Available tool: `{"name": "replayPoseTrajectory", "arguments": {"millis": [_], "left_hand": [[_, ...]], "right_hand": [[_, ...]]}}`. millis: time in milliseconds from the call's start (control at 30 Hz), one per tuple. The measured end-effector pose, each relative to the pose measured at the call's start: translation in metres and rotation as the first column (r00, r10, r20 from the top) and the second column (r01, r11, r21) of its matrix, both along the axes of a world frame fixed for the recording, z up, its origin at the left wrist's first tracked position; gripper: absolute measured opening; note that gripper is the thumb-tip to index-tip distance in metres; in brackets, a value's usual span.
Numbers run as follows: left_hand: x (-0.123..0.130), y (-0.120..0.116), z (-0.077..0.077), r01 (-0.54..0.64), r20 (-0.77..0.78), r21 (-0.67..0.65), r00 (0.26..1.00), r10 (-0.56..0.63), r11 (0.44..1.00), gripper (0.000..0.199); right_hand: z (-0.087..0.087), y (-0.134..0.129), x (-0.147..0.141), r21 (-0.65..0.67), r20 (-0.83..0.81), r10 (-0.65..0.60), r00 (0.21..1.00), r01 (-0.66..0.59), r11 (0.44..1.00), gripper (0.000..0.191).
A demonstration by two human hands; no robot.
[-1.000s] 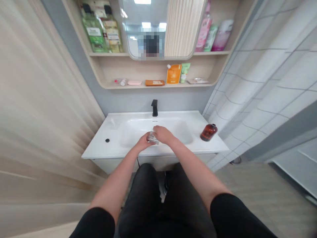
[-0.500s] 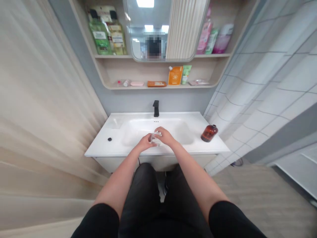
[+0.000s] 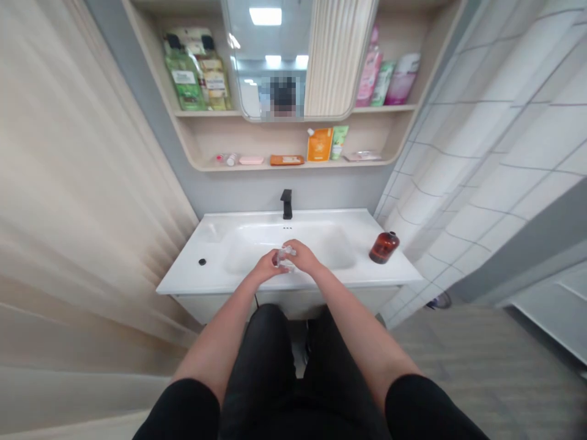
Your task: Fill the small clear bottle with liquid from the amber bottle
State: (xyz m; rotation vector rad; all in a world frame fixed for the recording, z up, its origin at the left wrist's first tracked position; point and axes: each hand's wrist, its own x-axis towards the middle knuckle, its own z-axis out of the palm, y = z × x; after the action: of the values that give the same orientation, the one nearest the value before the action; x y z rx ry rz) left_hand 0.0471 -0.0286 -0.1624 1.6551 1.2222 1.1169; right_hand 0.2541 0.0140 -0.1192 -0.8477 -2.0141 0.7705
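Over the front of the white sink (image 3: 346,244), both my hands are closed round a small clear, see-through container (image 3: 285,256). My left hand (image 3: 266,267) grips it from the left, thumb toward me. From the right, my right hand (image 3: 301,254) has its fingers curled over the upper part. Its exact kind is hard to make out, as the fingers cover much of it. A brown see-through bottle (image 3: 384,248) with an uncovered neck stands on the counter at the right. A small round black piece (image 3: 202,261) lies on the counter at the left.
A black faucet (image 3: 287,205) rises behind the basin. Above it, a shelf (image 3: 229,168) holds an orange pouch (image 3: 320,145), a green tube (image 3: 338,142) and small packs. Taller bottles flank the mirror (image 3: 275,46). Curtains hang at both sides.
The view has shifted slightly, so shelf and sink sit a little lower in the picture. Both hands stay on the clear container, with the right fingers slightly moved over its top.
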Motion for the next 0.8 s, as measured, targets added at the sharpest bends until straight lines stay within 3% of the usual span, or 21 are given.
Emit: {"name": "replayPoseTrajectory", "arguments": {"millis": [333, 433, 533, 600, 667, 800], "left_hand": [[-0.001, 0.006, -0.007, -0.012, 0.069, -0.016, 0.998, 0.014, 1.0, 0.067], [-0.001, 0.006, -0.006, -0.02, 0.151, -0.026, 0.988, 0.023, 0.999, 0.071], [-0.001, 0.006, -0.003, -0.059, 0.168, -0.019, 0.984, 0.061, 0.998, 0.072], [-0.002, 0.005, -0.002, -0.059, 0.155, -0.008, 0.986, 0.059, 0.998, 0.073], [-0.003, 0.005, -0.001, -0.033, 0.133, 0.002, 0.991, 0.032, 0.999, 0.074], [-0.009, 0.005, -0.002, 0.028, 0.134, 0.003, 0.991, -0.028, 1.0, 0.077]], "right_hand": [[-0.005, 0.001, -0.003, -0.017, -0.056, 0.019, 0.998, -0.02, 1.0, 0.024], [-0.012, -0.002, 0.002, -0.146, -0.122, 0.04, 0.992, -0.057, 0.988, 0.057], [-0.025, -0.007, 0.006, -0.332, -0.214, 0.056, 0.975, -0.126, 0.935, 0.099], [-0.033, -0.01, 0.007, -0.396, -0.279, 0.031, 0.96, -0.144, 0.907, 0.109], [-0.038, -0.012, 0.007, -0.429, -0.32, 0.017, 0.947, -0.16, 0.889, 0.102], [-0.04, -0.013, 0.009, -0.471, -0.338, 0.042, 0.94, -0.207, 0.857, 0.07]]}}
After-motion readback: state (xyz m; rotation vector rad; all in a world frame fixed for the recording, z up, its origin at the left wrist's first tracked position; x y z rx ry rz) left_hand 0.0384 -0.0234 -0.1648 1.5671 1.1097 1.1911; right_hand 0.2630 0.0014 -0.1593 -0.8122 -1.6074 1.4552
